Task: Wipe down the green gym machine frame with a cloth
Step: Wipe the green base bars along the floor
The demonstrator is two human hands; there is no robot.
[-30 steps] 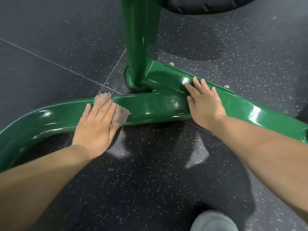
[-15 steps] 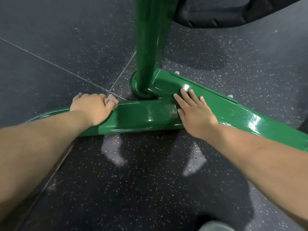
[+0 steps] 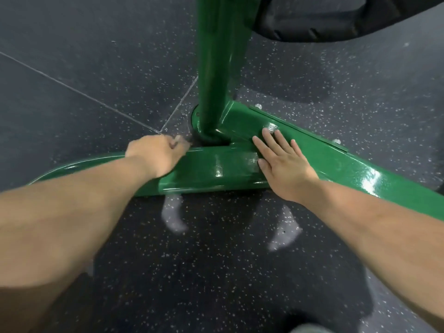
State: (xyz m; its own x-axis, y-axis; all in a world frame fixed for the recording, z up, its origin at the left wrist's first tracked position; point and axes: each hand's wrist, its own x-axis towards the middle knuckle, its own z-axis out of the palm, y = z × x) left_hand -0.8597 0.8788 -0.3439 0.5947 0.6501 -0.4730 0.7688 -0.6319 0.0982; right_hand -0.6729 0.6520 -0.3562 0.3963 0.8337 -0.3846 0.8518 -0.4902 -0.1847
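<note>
Head view: your left hand [image 3: 156,155] was over the far edge of the frame [image 3: 216,169], fingers curled down around the cloth [image 3: 179,139], only a greyish scrap of it showing just left of the post [image 3: 216,68]. Your right hand [image 3: 283,164] lay flat with spread fingers on the same rail, bracing. That rail ran left to right across you, both hands on it, and your left was the one nearer the post base, so I'd guess that joint was next. No brand, label or writing readable anywhere, tbh.
</note>
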